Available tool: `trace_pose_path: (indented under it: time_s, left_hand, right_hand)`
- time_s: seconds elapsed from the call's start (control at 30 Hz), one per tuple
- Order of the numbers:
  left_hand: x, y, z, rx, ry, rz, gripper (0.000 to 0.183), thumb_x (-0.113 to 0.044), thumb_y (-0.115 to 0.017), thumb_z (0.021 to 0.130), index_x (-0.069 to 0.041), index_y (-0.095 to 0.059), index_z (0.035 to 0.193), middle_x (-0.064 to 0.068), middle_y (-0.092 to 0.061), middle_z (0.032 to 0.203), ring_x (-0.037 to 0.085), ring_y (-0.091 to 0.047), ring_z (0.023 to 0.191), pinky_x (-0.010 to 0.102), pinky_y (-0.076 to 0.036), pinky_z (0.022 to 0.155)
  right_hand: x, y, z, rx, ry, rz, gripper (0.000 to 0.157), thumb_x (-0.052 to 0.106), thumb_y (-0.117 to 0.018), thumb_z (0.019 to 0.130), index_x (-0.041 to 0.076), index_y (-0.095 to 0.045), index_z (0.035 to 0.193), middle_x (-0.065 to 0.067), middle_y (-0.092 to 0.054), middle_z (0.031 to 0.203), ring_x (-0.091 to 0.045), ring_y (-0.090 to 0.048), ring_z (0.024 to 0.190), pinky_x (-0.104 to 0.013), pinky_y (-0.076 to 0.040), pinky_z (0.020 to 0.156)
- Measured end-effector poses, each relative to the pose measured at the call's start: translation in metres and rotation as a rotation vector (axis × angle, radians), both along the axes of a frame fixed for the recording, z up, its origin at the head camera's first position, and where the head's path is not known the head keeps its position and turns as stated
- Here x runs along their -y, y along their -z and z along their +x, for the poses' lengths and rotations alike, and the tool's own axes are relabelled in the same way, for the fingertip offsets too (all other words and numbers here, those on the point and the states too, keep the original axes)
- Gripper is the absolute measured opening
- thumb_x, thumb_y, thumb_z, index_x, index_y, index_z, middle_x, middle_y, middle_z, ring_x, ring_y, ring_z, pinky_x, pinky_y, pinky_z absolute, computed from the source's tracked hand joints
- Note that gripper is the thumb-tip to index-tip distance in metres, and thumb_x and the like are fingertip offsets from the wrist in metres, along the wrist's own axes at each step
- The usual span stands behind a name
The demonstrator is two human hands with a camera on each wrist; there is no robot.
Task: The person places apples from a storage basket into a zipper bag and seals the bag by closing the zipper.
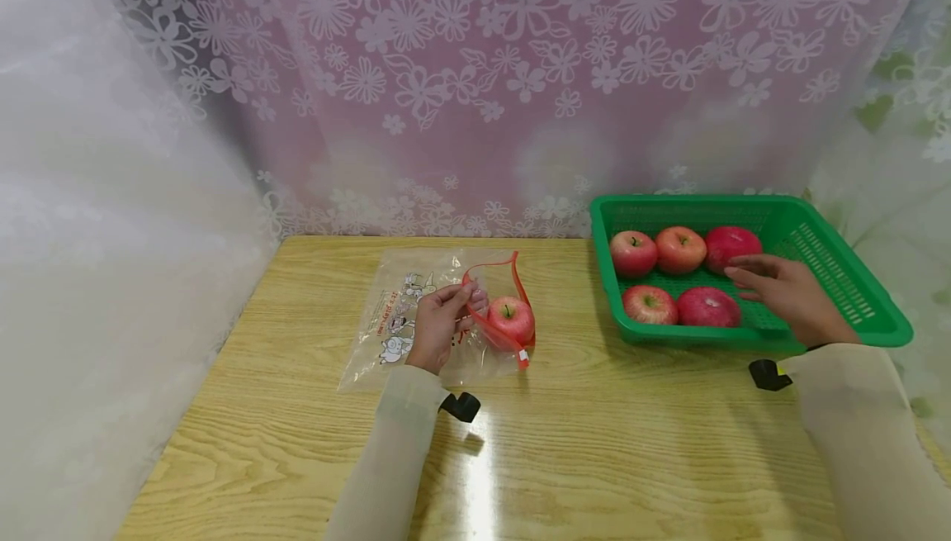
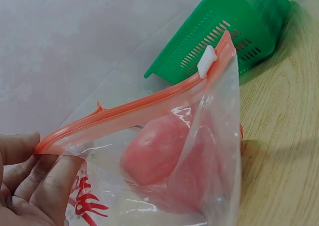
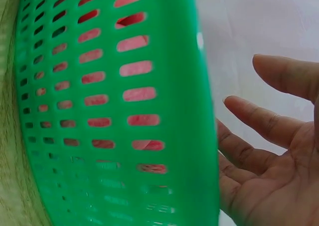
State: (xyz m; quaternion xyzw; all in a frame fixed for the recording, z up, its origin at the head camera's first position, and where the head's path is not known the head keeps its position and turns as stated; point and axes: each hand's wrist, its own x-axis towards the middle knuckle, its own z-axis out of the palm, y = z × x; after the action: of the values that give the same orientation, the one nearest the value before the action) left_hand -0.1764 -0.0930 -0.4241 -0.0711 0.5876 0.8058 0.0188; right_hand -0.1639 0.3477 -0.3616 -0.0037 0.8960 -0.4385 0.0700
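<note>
My left hand [image 1: 438,322] pinches the red zip edge of a clear plastic zip bag [image 1: 438,367] between thumb and fingers. In the bag's open mouth sits a red apple [image 1: 511,318]; the left wrist view shows it through the plastic, with a white slider [image 2: 207,61] near the zip's end. Over the right part of a green basket [image 1: 750,334] hovers my right hand [image 1: 791,293], its fingers spread and loosely bent, holding nothing. Its fingertips overlap the dark red apple [image 1: 731,245] at the back in the head view.
Several other apples lie in the basket, among them a pale red apple [image 1: 633,253] at the back left and a dark red apple [image 1: 708,308] in front. Beneath everything is a wood-grain table [image 1: 594,442]. A pink floral curtain [image 1: 475,111] hangs behind.
</note>
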Motion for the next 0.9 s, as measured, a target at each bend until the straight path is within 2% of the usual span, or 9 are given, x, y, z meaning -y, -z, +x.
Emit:
trace_pose_path:
  time_s: [0.13,0.2,0.33,0.37,0.43,0.5,0.6,0.73,0.9]
  left_hand:
    - [0.001,0.001,0.0,-0.011,0.01,0.013,0.029,-0.011,-0.059,0.096,0.011,-0.063,0.115,0.014,-0.073,0.093,0.01,-0.071,0.073,0.017,-0.056,0.059]
    - [0.001,0.001,0.0,-0.01,0.003,0.007,0.029,-0.011,-0.06,0.096,0.011,-0.064,0.114,0.012,-0.073,0.091,0.009,-0.07,0.072,0.017,-0.056,0.058]
    - [0.001,0.001,0.0,0.003,-0.019,-0.014,0.027,-0.01,-0.06,0.096,0.01,-0.065,0.113,0.006,-0.073,0.087,0.008,-0.069,0.07,0.016,-0.055,0.054]
    - [0.001,0.0,0.0,0.008,-0.024,-0.017,0.026,-0.01,-0.06,0.096,0.01,-0.065,0.113,0.006,-0.072,0.087,0.008,-0.069,0.07,0.016,-0.055,0.054]
    - [0.002,0.0,0.0,0.02,-0.026,-0.023,0.026,-0.01,-0.061,0.095,0.008,-0.066,0.113,0.006,-0.073,0.087,0.008,-0.069,0.07,0.016,-0.055,0.055]
    - [0.002,0.0,0.0,0.029,-0.024,-0.026,0.026,-0.01,-0.061,0.095,0.007,-0.067,0.113,0.007,-0.073,0.089,0.008,-0.07,0.071,0.017,-0.055,0.056]
    - [0.002,-0.001,0.001,0.026,-0.021,-0.04,0.026,-0.011,-0.061,0.095,0.006,-0.067,0.114,0.01,-0.073,0.092,0.009,-0.07,0.072,0.017,-0.056,0.058]
    - [0.002,-0.001,0.002,0.017,-0.02,-0.04,0.026,-0.009,-0.061,0.095,0.007,-0.066,0.114,0.008,-0.073,0.09,0.008,-0.069,0.071,0.016,-0.055,0.057]
    - [0.002,0.0,0.002,0.011,-0.02,-0.036,0.025,-0.008,-0.061,0.095,0.007,-0.066,0.115,0.008,-0.073,0.09,0.007,-0.069,0.07,0.016,-0.055,0.057]
  right_hand:
    - [-0.003,0.001,-0.002,0.023,-0.007,0.035,0.061,0.038,-0.038,0.104,-0.01,-0.034,0.142,-0.018,-0.038,0.138,0.018,-0.05,0.083,-0.012,-0.048,0.073]
    - [-0.004,0.002,-0.003,0.038,-0.007,0.052,0.063,0.04,-0.037,0.104,-0.009,-0.034,0.142,-0.022,-0.035,0.141,0.017,-0.05,0.083,-0.018,-0.05,0.077]
    - [-0.005,0.004,-0.005,0.065,-0.002,0.058,0.066,0.044,-0.037,0.102,-0.008,-0.034,0.143,-0.025,-0.033,0.143,0.017,-0.05,0.082,-0.039,-0.051,0.089]
    - [-0.005,0.005,-0.006,0.068,0.0,0.057,0.067,0.045,-0.038,0.102,-0.007,-0.033,0.143,-0.025,-0.033,0.143,0.016,-0.05,0.082,-0.04,-0.051,0.09]
    - [-0.006,0.006,-0.006,0.072,0.001,0.05,0.068,0.046,-0.038,0.102,-0.008,-0.033,0.143,-0.025,-0.032,0.144,0.014,-0.051,0.084,-0.037,-0.052,0.089]
    - [-0.006,0.008,-0.007,0.071,0.003,0.053,0.068,0.046,-0.039,0.101,-0.007,-0.034,0.143,-0.025,-0.033,0.144,0.008,-0.054,0.088,-0.026,-0.053,0.082]
    - [-0.007,0.009,-0.008,0.079,-0.003,0.055,0.068,0.045,-0.039,0.102,-0.009,-0.033,0.143,-0.029,-0.031,0.144,-0.014,-0.059,0.101,-0.016,-0.052,0.075]
    - [-0.006,0.009,-0.01,0.108,-0.012,0.061,0.069,0.044,-0.037,0.103,-0.011,-0.03,0.144,-0.033,-0.028,0.146,-0.043,-0.048,0.118,-0.022,-0.053,0.08]
    - [-0.005,0.009,-0.012,0.129,-0.019,0.052,0.071,0.044,-0.037,0.103,-0.013,-0.027,0.144,-0.034,-0.026,0.146,-0.048,-0.04,0.123,-0.021,-0.052,0.08]
